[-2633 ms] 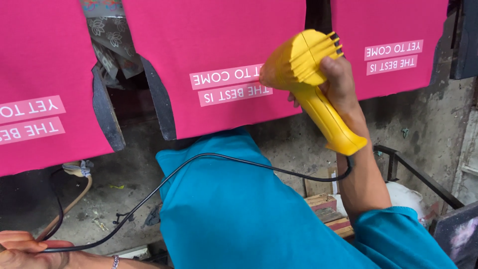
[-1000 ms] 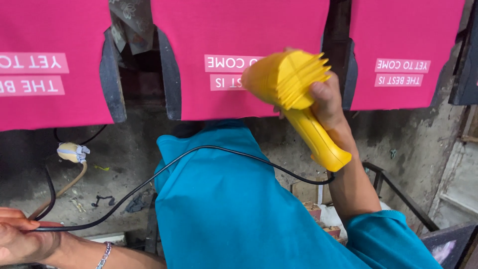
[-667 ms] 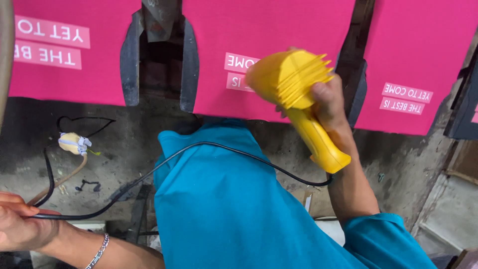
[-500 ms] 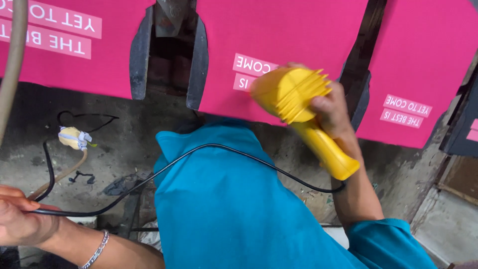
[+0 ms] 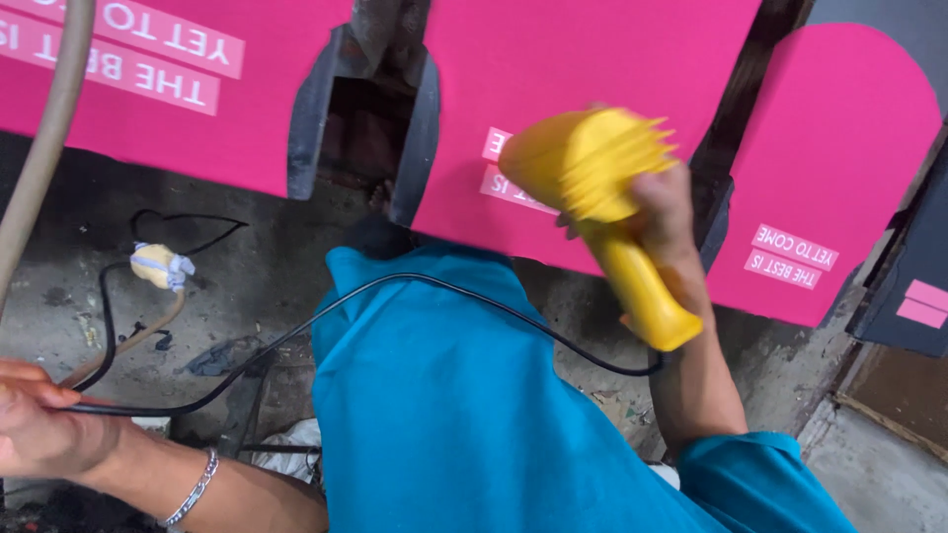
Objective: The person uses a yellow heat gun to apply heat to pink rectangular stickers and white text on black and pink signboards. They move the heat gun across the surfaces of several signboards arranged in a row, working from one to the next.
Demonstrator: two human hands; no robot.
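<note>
Cord [image 5: 296, 341] pinched tight in my left hand [image 5: 44, 424], low left, as before. Mid: pink panel [image 5: 553, 89]. Right hand [image 5: 667, 232] clamped on yellow dryer [image 5: 602, 188], which has slid rightward along panel; print there is getting heat.

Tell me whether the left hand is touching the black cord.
Touching. The head view shows the left hand closed around the black cord, which runs out from its fingers toward the yellow dryer.
</note>
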